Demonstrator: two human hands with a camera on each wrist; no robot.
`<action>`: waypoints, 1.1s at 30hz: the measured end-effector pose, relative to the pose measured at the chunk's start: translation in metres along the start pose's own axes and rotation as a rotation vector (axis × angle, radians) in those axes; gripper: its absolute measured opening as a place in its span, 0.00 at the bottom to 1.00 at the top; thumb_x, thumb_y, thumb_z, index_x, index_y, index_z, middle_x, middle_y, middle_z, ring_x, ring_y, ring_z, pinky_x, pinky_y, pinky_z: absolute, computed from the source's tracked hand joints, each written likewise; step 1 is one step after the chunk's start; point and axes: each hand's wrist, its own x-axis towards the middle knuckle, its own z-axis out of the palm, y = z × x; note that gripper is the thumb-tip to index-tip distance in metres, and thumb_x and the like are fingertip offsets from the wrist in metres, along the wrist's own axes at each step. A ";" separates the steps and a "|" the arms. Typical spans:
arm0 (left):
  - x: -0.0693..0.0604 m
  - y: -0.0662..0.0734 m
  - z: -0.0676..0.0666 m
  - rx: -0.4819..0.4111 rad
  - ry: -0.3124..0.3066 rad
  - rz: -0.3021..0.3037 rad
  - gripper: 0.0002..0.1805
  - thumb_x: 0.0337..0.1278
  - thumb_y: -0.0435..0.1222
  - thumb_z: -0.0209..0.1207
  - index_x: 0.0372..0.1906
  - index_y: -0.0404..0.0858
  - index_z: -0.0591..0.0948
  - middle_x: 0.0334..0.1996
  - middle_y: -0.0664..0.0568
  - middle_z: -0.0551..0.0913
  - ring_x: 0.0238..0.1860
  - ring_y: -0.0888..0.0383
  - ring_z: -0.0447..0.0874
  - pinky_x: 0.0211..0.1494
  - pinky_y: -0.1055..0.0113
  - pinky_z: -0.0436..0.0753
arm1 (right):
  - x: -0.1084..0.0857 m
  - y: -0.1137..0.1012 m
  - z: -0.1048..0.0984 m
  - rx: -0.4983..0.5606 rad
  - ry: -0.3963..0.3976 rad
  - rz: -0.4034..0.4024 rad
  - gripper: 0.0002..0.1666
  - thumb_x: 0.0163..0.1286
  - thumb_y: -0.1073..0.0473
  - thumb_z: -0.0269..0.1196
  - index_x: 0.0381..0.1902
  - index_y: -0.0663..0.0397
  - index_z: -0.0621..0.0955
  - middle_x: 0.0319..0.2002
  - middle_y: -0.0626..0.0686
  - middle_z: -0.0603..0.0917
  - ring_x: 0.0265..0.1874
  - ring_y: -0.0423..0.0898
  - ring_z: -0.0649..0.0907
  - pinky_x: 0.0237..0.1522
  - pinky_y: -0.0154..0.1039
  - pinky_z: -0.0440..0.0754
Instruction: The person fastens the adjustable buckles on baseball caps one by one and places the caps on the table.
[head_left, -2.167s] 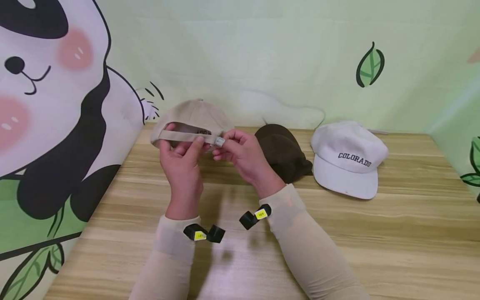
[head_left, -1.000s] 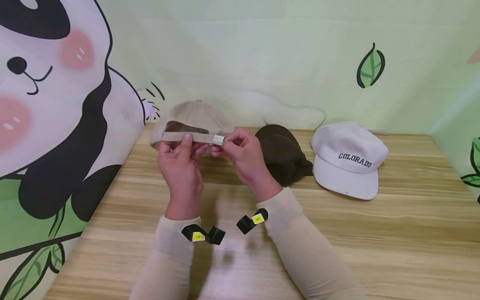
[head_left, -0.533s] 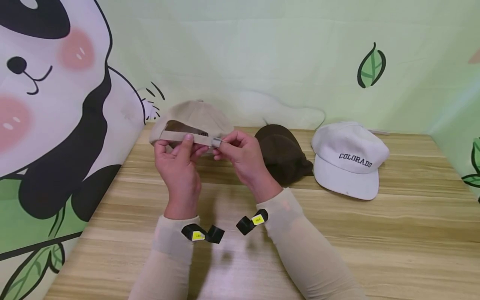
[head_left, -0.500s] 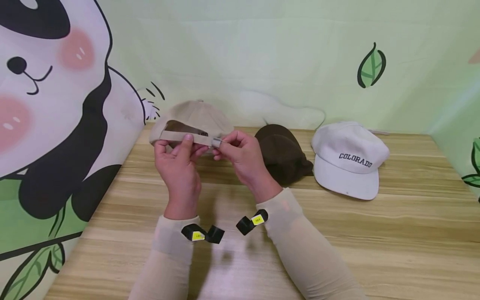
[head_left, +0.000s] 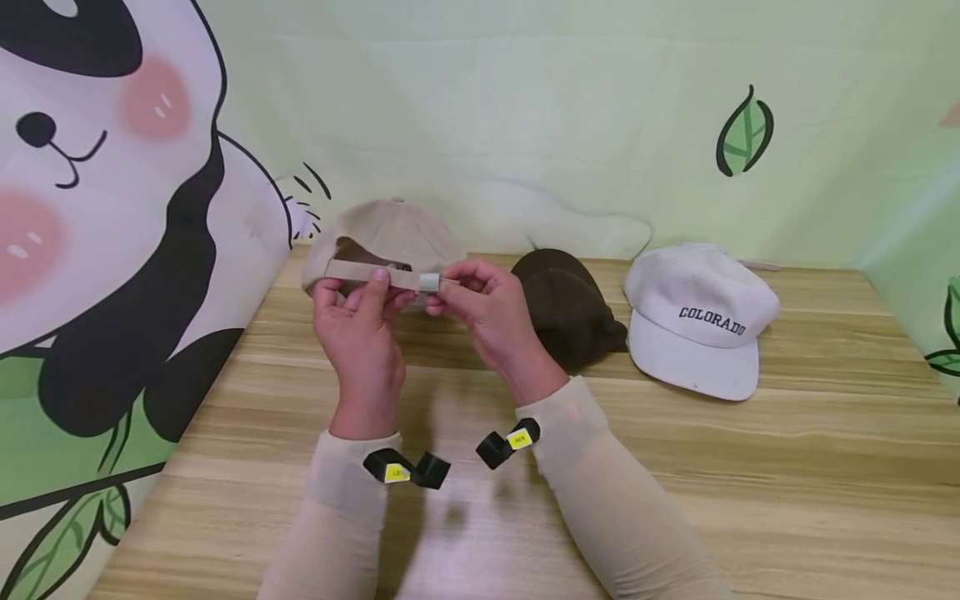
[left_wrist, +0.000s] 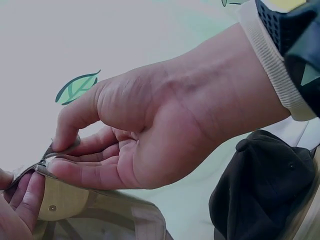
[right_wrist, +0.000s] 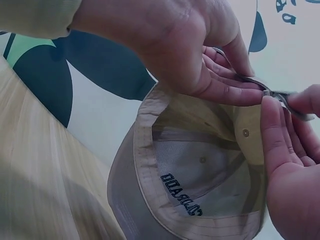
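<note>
Both hands hold a beige baseball cap point(head_left: 401, 229) up at the back left, its rear opening towards me. My left hand point(head_left: 363, 350) pinches the back strap point(head_left: 351, 270), thumb in front and fingers behind. Beside it, my right hand point(head_left: 491, 317) pinches the strap's end just right of a silver metal buckle point(head_left: 429, 282). In the right wrist view, dark lettering point(right_wrist: 182, 195) shows through the cap's opening, with the left hand point(right_wrist: 175, 50) above and the right hand point(right_wrist: 295, 195) at the right. The left wrist view shows the right hand point(left_wrist: 170, 120) large, partly hiding the strap.
A dark brown cap point(head_left: 558, 304) lies on the wooden table point(head_left: 825, 467), just behind the right hand. Right of that stands a white cap point(head_left: 701, 292) marked COLORADO. A printed panda wall point(head_left: 112, 208) borders the left side, and a pale green backdrop the rear.
Since 2.2 s ago, the left thumb has slid left along the strap. The buckle has shifted slightly left and its flat face shows more than half a second ago. Both hands keep their pinch.
</note>
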 end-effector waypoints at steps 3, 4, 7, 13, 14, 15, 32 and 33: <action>-0.001 -0.001 0.001 -0.002 -0.001 -0.008 0.17 0.56 0.28 0.64 0.49 0.34 0.73 0.36 0.43 0.87 0.27 0.56 0.87 0.34 0.64 0.88 | 0.001 -0.002 -0.002 0.004 -0.010 0.017 0.10 0.64 0.77 0.58 0.30 0.59 0.81 0.27 0.52 0.83 0.23 0.43 0.84 0.33 0.34 0.87; -0.001 -0.001 0.001 -0.001 -0.002 -0.011 0.16 0.56 0.28 0.64 0.49 0.35 0.73 0.36 0.44 0.87 0.27 0.56 0.87 0.35 0.64 0.88 | 0.001 -0.002 -0.003 -0.006 -0.011 0.015 0.10 0.63 0.76 0.59 0.30 0.59 0.82 0.27 0.52 0.83 0.23 0.43 0.84 0.33 0.34 0.87; -0.002 -0.002 0.002 0.005 -0.006 -0.024 0.17 0.56 0.28 0.64 0.49 0.36 0.73 0.37 0.43 0.87 0.28 0.55 0.88 0.36 0.63 0.88 | 0.003 -0.004 -0.004 -0.034 0.004 0.005 0.10 0.62 0.76 0.60 0.28 0.60 0.83 0.27 0.53 0.82 0.22 0.43 0.83 0.32 0.34 0.86; -0.001 -0.002 0.002 -0.042 -0.005 -0.055 0.24 0.53 0.26 0.65 0.55 0.36 0.70 0.37 0.43 0.86 0.28 0.54 0.88 0.36 0.62 0.88 | 0.002 -0.004 -0.002 -0.056 0.037 -0.022 0.15 0.61 0.79 0.59 0.24 0.55 0.82 0.26 0.53 0.83 0.20 0.43 0.83 0.30 0.34 0.87; 0.000 -0.002 0.002 -0.054 -0.004 -0.059 0.25 0.53 0.26 0.65 0.55 0.37 0.70 0.37 0.43 0.86 0.28 0.54 0.88 0.36 0.62 0.88 | 0.002 -0.004 -0.002 -0.057 0.039 -0.027 0.15 0.61 0.79 0.59 0.23 0.56 0.81 0.25 0.53 0.84 0.20 0.43 0.83 0.30 0.34 0.87; 0.000 -0.002 0.002 -0.062 -0.004 -0.061 0.25 0.53 0.25 0.65 0.55 0.37 0.70 0.37 0.43 0.85 0.28 0.54 0.88 0.35 0.62 0.88 | 0.002 -0.004 -0.002 -0.058 0.042 -0.031 0.15 0.61 0.79 0.59 0.23 0.56 0.80 0.25 0.53 0.84 0.20 0.43 0.83 0.30 0.34 0.87; -0.003 -0.006 0.007 -0.106 0.000 -0.055 0.20 0.52 0.22 0.64 0.48 0.37 0.72 0.39 0.41 0.83 0.34 0.55 0.86 0.39 0.62 0.88 | 0.001 -0.002 -0.007 0.024 0.023 -0.002 0.13 0.65 0.76 0.58 0.28 0.56 0.82 0.23 0.51 0.81 0.20 0.41 0.82 0.27 0.33 0.85; -0.003 -0.007 0.008 -0.106 -0.003 -0.053 0.20 0.52 0.22 0.64 0.47 0.37 0.72 0.38 0.42 0.83 0.34 0.55 0.86 0.39 0.62 0.88 | 0.001 -0.002 -0.007 0.019 0.033 -0.008 0.11 0.65 0.75 0.59 0.28 0.58 0.82 0.23 0.51 0.80 0.19 0.41 0.81 0.27 0.33 0.85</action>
